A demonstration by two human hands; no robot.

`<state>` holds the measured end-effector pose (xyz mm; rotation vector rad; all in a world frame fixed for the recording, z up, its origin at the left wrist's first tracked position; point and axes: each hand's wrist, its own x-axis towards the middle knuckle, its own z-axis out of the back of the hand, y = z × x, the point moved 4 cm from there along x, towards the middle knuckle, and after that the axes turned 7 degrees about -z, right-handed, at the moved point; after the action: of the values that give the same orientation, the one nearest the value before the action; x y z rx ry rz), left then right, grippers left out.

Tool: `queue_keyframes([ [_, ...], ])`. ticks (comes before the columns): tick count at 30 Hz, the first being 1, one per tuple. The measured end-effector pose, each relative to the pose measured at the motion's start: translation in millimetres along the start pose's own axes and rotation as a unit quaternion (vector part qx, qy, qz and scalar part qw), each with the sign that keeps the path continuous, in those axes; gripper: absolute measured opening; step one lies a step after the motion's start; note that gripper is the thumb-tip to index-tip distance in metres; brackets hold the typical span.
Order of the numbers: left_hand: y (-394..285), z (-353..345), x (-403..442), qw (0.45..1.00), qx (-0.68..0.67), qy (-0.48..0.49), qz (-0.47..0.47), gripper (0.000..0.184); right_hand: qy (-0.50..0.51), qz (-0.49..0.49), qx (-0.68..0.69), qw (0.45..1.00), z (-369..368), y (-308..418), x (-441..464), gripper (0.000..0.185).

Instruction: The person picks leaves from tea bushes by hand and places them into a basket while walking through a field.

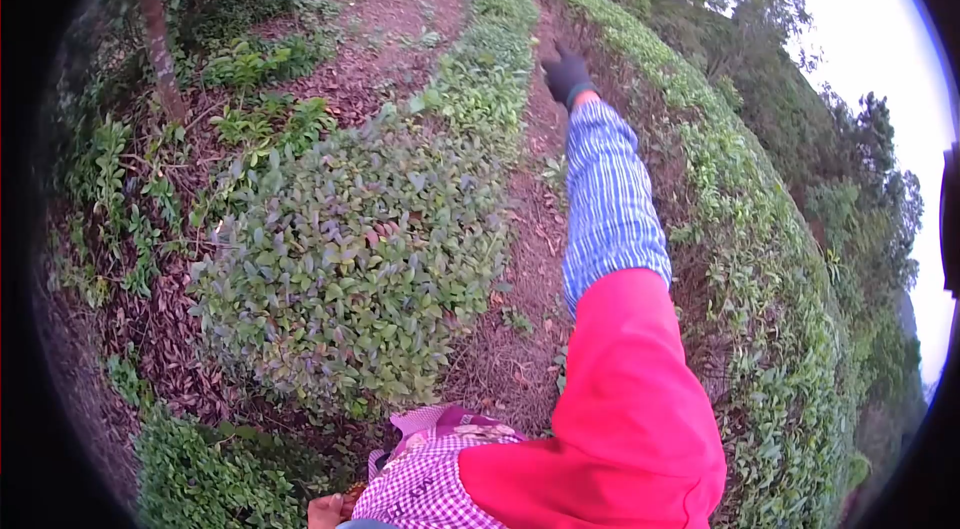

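Note:
My right hand [567, 76], in a dark glove, reaches far forward over the dirt path between two hedge rows. A finger is stretched out and nothing shows in the hand. The arm wears a blue-and-white striped sleeve cover [612, 194] over a red sleeve [630, 369]. At the bottom edge, only a small part of my left hand [325, 511] shows, close to my body; whether it grips anything is hidden. A purple-and-white checked cloth [430, 479] covers my front beside it. The nearest plant is a clipped leafy bush [360, 254] in front of me.
A long hedge [750, 229] curves along the right side. The narrow dirt path [530, 229] runs between it and the bush. To the left stands a thin tree trunk [155, 29] among leaf litter and low plants. More low foliage [210, 469] grows at bottom left.

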<state>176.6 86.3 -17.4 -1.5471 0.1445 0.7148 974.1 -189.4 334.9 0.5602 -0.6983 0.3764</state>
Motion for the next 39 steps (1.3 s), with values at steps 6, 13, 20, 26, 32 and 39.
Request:
queue_keyframes([
  [6, 6, 2, 6, 0.999, -0.037, 0.017, 0.035, 0.039, 0.277, -0.013, -0.100, 0.956, -5, -2, -169, 0.034],
  [13, -2, 0, -7, 1.000, -0.016, 0.023, 0.007, 0.039, 0.492, 0.173, -0.200, 0.830, -41, -112, -418, 0.043],
  [20, 5, -5, 9, 0.993, -0.046, 0.100, 0.030, 0.037, 0.442, 0.109, -0.276, 0.846, -20, -86, -323, 0.038],
  [26, 0, -6, 8, 0.985, 0.113, -0.013, 0.130, 0.027, 0.266, 0.002, -0.227, 0.937, -11, -43, -134, 0.034],
  [32, 53, 1, 4, 0.993, -0.023, 0.114, 0.010, 0.035, 0.208, -0.186, 0.080, 0.957, 1, 18, -90, 0.047],
  [39, 66, 26, 7, 0.984, 0.047, -0.100, -0.138, 0.038, 0.342, -0.136, 0.160, 0.916, -80, 9, -156, 0.042],
])
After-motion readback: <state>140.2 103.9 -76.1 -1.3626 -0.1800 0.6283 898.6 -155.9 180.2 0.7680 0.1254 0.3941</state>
